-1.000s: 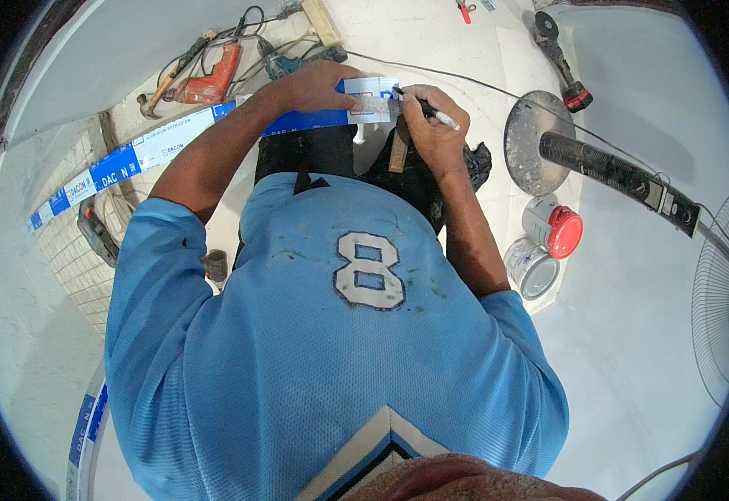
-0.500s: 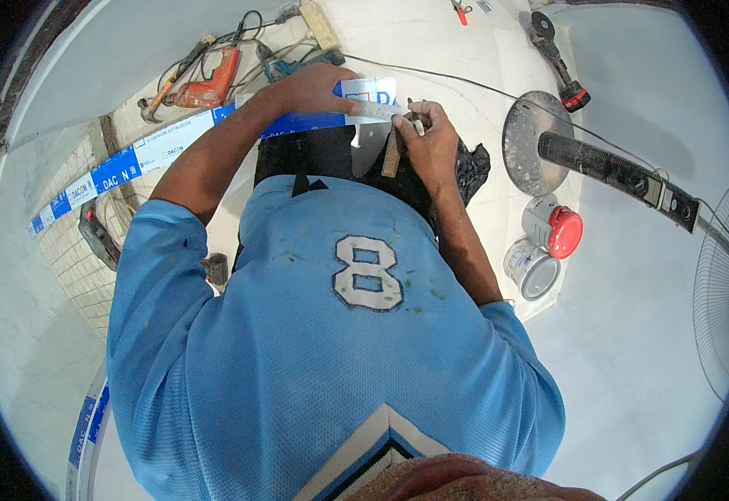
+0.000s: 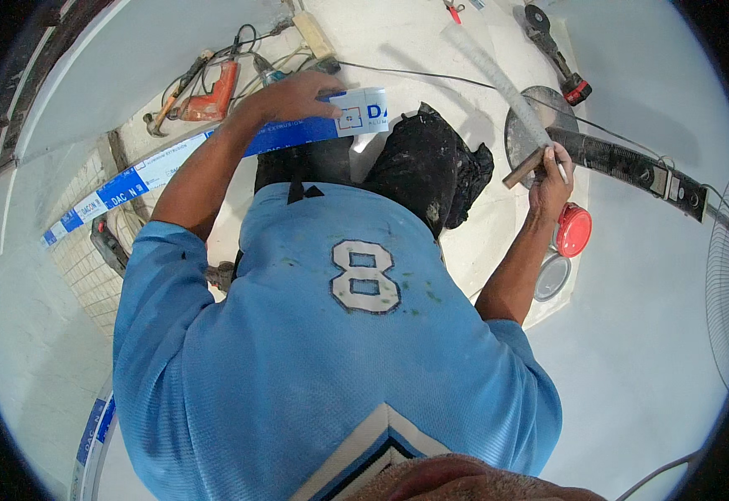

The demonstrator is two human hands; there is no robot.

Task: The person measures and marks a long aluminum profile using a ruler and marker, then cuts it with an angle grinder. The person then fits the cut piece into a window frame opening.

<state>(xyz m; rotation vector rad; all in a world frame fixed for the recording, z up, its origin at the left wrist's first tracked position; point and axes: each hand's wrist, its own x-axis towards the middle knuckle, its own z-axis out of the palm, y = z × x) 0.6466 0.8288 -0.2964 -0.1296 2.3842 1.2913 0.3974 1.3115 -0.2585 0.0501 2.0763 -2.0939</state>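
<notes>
A long aluminium strip [image 3: 298, 134] in blue and white printed film lies aslant across my thighs, its cut end pointing right. My left hand [image 3: 302, 96] is closed on it near that end, the fingers bent over the far edge. Out to the right, my right hand [image 3: 553, 190] grips a try square [image 3: 498, 83] where the metal blade meets the wooden stock [image 3: 523, 168]. The blade is raised and points away to the upper left, apart from the strip. Whether a small marking tool is also between my right fingers, I cannot tell.
An orange drill [image 3: 212, 96], a hammer [image 3: 167, 108] and a teal power tool [image 3: 268, 72] lie at the far left among cables. On the right are a cordless grinder [image 3: 558, 63], a dark tower fan [image 3: 623, 160], a red-lidded can [image 3: 574, 231] and a grey-lidded can [image 3: 553, 277].
My right hand has lifted the try square off the strip's end and carried it to the right. My left hand stays on the strip, which has shifted slightly.
</notes>
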